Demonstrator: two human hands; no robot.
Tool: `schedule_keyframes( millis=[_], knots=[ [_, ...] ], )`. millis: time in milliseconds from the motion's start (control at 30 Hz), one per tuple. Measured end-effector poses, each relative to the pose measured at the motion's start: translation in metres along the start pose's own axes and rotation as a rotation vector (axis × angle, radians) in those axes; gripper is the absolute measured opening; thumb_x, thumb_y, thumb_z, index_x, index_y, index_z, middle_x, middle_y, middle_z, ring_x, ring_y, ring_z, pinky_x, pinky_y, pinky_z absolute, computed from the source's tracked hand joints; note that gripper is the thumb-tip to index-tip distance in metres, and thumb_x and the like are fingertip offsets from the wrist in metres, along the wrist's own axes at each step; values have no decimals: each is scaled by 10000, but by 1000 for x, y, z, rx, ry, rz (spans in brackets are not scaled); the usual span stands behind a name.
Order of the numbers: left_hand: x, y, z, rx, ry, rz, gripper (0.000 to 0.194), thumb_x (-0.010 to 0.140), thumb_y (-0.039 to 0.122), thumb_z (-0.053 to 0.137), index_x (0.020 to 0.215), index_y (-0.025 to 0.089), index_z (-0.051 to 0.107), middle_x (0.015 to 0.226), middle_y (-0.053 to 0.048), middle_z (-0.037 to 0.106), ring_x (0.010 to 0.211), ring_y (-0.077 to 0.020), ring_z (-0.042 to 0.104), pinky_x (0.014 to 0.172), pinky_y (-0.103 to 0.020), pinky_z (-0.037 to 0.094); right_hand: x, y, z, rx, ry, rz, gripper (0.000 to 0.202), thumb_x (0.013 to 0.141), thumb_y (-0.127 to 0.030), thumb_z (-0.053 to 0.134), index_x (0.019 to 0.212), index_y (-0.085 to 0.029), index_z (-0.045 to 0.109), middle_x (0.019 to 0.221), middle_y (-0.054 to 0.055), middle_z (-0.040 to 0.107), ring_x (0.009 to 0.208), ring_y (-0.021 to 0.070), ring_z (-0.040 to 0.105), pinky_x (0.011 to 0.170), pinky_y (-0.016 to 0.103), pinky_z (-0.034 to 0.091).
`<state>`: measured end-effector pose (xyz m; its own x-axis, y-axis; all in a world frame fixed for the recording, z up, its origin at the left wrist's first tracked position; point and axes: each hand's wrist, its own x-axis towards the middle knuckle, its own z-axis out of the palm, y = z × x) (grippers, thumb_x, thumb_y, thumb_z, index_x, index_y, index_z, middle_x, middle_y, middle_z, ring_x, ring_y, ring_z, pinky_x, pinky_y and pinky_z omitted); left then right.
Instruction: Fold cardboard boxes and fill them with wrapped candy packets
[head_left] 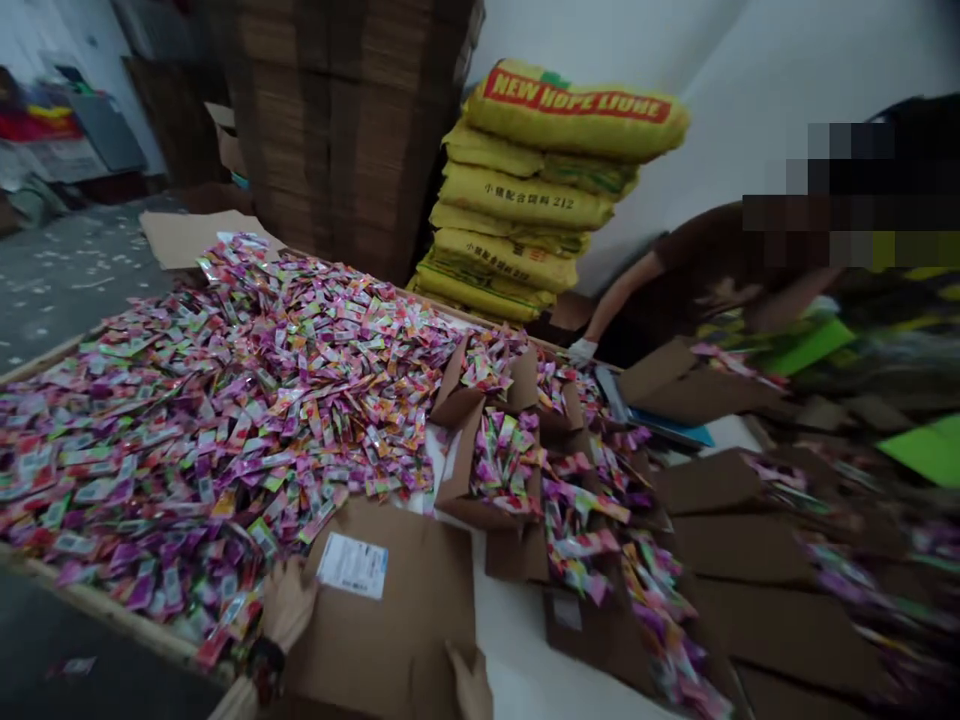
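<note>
yellow feed sacks (551, 190) and stacked brown cartons (337, 110) stand far behind a worktop (112, 610) heaped with bright sachets (225, 400). at the near edge lies a flat cardboard box (390, 620) with a white label (352, 565); the left hand (289, 605) grips its left edge, fingers curled over it, and the right hand (471, 685) presses its near right edge. another person's gloved hand (581, 350) reaches down at far right

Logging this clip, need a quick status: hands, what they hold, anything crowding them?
Left hand and right hand both grip the flat cardboard box, one at each side edge. Sachet heap presses against the box's left edge. Co-worker's gloved hand well clear.
</note>
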<state>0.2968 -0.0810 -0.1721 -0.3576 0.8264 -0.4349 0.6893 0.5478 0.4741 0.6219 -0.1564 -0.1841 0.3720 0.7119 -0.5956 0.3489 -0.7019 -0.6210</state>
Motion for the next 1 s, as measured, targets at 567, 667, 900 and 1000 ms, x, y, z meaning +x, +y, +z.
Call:
schedule_keyframes(
  millis=[567, 667, 900, 1000],
  knots=[
    [-17, -26, -169, -1222, -188, 130, 485, 604, 323, 759, 1031, 123, 649, 1112, -142, 705, 1030, -294, 644, 968, -464, 475, -7, -211, 46, 411, 514, -456, 695, 526, -699, 724, 913, -127, 638, 798, 43, 597, 793, 221, 551, 854, 425, 465],
    [70, -23, -224, -1253, -51, 175, 562, 515, 346, 824, 994, 124, 633, 1047, -133, 722, 962, -275, 662, 941, -454, 486, -21, -275, 102, 516, 532, -513, 621, 509, -633, 748, 869, -149, 603, 817, 43, 603, 795, 212, 551, 846, 420, 456],
    [149, -30, -398, -787, -331, 841, 382, 681, 336, 798, 980, 117, 705, 979, -61, 744, 912, -210, 675, 844, -308, 536, -90, -354, 156, 1043, 515, -658, 495, 553, -411, 738, 913, -228, 451, 826, -49, 484, 742, 123, 501, 682, 238, 386],
    [125, -33, -441, -558, -561, 1093, 446, 828, 207, 681, 1271, 198, 624, 1278, -87, 655, 1042, -216, 670, 878, -296, 548, -109, -376, 164, 992, 591, -596, 383, 722, -551, 558, 884, -223, 445, 788, -34, 437, 665, 128, 456, 603, 232, 327]
  ],
)
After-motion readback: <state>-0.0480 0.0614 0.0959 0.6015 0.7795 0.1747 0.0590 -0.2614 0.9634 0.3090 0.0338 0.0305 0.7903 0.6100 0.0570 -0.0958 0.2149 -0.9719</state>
